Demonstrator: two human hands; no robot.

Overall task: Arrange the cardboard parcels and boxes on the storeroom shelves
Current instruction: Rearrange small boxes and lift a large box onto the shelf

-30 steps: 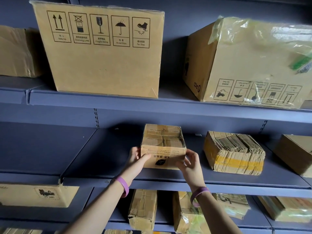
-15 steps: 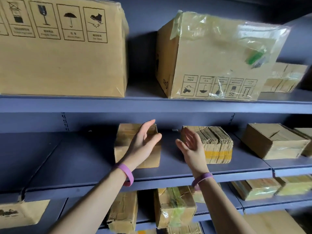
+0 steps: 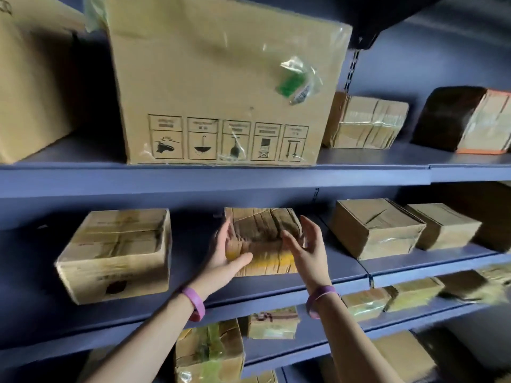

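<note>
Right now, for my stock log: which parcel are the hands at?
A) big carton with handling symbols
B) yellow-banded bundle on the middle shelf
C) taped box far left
B: the left hand touches the yellow-banded bundle at its left end, the right hand open beside it.

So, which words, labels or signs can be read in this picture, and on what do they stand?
No word is readable.
Large box: five handling pictograms, upside down; captions blurred.
Small box: dark logo, print blurred.
Green label in plastic: unreadable.
</note>
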